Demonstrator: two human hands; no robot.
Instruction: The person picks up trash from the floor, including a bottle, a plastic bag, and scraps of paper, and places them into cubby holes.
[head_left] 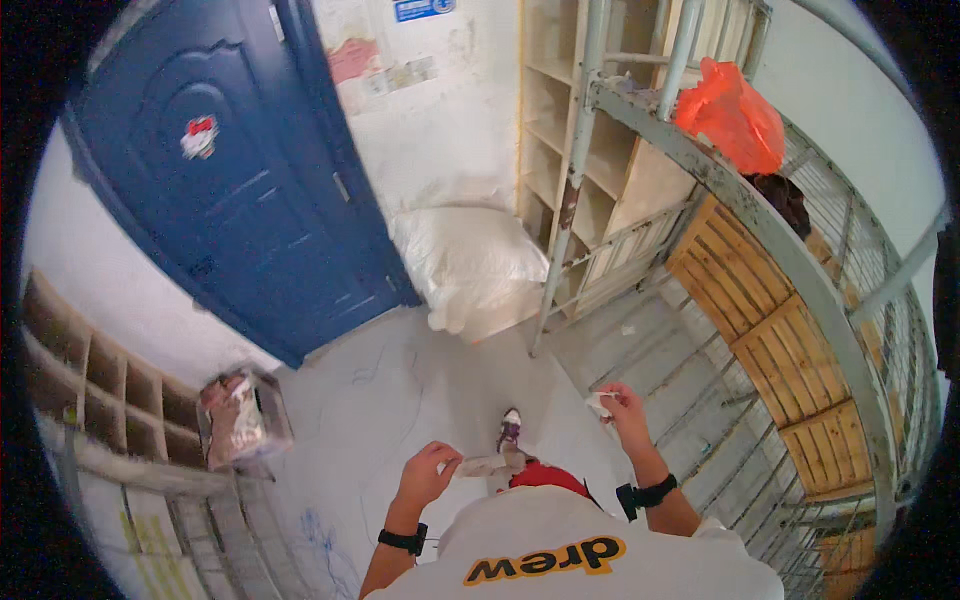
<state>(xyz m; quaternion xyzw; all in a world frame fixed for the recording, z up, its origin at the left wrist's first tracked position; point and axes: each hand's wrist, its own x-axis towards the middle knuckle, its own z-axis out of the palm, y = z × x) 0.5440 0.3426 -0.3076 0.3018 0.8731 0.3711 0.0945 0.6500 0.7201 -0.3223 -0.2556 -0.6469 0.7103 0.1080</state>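
Observation:
My left hand (428,473) is closed on one end of a small flat whitish piece (490,464), held out in front of my chest. My right hand (622,403) is raised a little to the right and pinches a small white scrap (599,404) between its fingers. Both wrists carry black bands. Below the hands I see my white shirt (580,555), red shorts (545,477) and one shoe (510,428) on the pale concrete floor (370,400).
A blue door (230,170) stands ahead on the left. A stuffed white sack (465,262) lies against the wall beside wooden shelving (570,130). A metal bunk frame (760,240) with wooden slats and an orange bag (732,115) fills the right. Cubby shelves (100,390) and a patterned bag (236,418) sit at left.

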